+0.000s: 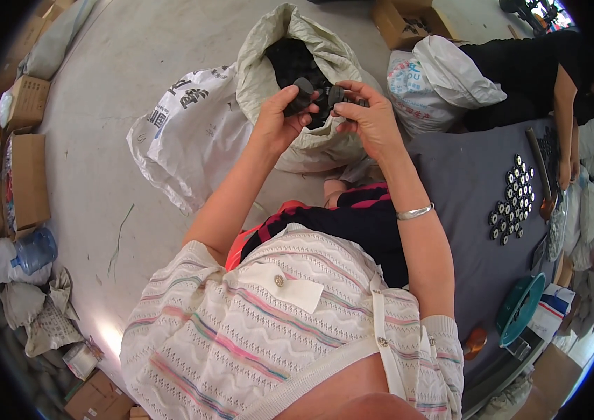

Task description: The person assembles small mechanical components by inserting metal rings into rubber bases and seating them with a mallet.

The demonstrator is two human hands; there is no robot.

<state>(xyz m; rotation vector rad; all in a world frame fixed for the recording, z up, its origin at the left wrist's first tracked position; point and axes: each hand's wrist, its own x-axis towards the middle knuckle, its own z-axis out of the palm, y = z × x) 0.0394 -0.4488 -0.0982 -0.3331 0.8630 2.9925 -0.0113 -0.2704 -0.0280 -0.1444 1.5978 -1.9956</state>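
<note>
Both my hands are raised over an open woven sack (255,84), its rim rolled back. Inside it lies a heap of black pieces (286,59). My left hand (277,126) is closed around a black round knob-like part (302,92), gripped between thumb and fingers. Close beside it, my right hand (377,124) pinches another black round part (336,95), with more dark pieces near the fingers. The fingers partly cover the parts, so their exact kind and number cannot be made out. A silver bangle (415,212) circles my right wrist.
A white printed bag (195,133) slumps left of the sack. To the right, a grey cloth-covered surface (444,175) bears several black discs with white centres (514,199). A co-worker's arm (564,105) reaches down beyond. A teal basin (521,308) and cardboard boxes (29,175) stand around.
</note>
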